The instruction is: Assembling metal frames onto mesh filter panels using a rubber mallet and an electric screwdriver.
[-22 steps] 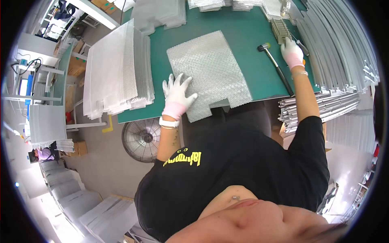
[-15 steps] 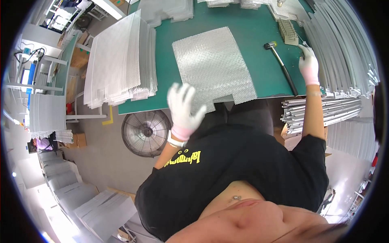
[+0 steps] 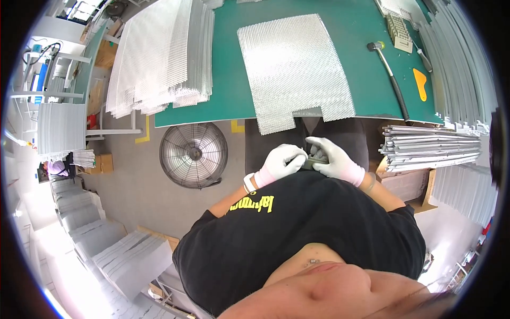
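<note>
Both white-gloved hands have come together in front of my shirt, just below the table's near edge. My right hand (image 3: 336, 161) is closed around a small grey-green piece (image 3: 317, 159), mostly hidden by the fingers. Close beside it, my left hand (image 3: 282, 160) is pinched at that piece's left end; whether its fingertips hold something else is too small to tell. Beyond the hands lies a silver mesh sheet (image 3: 295, 64) with a notched near edge that overhangs the green table (image 3: 226, 80).
A mallet (image 3: 393, 82), an orange scraper (image 3: 420, 84), a screwdriver (image 3: 424, 60) and a row of beige notched pieces (image 3: 399, 34) lie at right. Stacked mesh sheets (image 3: 154, 58) stand left, metal strips (image 3: 430, 148) right. A floor fan (image 3: 194, 155) stands below the table's left part.
My right hand has left the beige pieces and come back to my front, uncovering the orange scraper. My left hand, spread before, has moved right and closed beside it.
</note>
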Action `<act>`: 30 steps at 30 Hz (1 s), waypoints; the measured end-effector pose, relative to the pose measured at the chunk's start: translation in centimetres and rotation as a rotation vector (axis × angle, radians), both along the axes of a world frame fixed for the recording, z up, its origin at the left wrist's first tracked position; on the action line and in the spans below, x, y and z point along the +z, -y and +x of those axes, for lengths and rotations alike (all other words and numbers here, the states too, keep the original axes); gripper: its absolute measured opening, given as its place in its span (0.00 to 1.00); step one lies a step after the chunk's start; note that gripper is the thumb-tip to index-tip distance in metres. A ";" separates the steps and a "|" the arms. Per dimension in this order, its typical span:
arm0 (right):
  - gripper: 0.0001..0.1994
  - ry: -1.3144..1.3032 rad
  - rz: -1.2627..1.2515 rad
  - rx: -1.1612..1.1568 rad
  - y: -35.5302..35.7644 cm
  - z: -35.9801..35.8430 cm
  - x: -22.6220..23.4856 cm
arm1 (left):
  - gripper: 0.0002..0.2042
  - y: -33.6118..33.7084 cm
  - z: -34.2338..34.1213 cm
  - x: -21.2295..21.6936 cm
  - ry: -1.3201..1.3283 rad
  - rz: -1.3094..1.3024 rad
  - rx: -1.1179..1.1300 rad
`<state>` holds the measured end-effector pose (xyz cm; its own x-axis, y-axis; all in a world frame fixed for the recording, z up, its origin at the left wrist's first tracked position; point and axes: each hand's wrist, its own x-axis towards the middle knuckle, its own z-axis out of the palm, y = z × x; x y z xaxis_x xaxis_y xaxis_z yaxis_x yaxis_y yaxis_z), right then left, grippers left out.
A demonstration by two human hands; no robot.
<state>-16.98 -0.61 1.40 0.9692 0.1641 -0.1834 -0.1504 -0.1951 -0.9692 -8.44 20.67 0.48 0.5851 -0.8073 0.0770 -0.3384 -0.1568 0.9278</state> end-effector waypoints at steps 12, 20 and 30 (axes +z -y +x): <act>0.20 -0.070 -0.302 0.064 -0.2 3.6 -1.1 | 0.21 -4.6 0.7 -4.7 -0.390 -0.321 0.768; 0.19 0.027 -0.746 0.126 -4.8 7.2 3.1 | 0.21 -1.7 4.2 -1.3 -0.582 0.041 0.624; 0.24 -0.225 0.119 -0.036 -0.1 3.4 -4.4 | 0.21 -3.8 2.7 -2.7 -0.826 -0.201 0.531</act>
<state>-13.60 -0.50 -3.01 0.9118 0.1636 -0.3766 -0.3697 -0.0723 -0.9263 -5.75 24.49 -2.27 0.7973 -0.4429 -0.4101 0.4926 0.0849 0.8661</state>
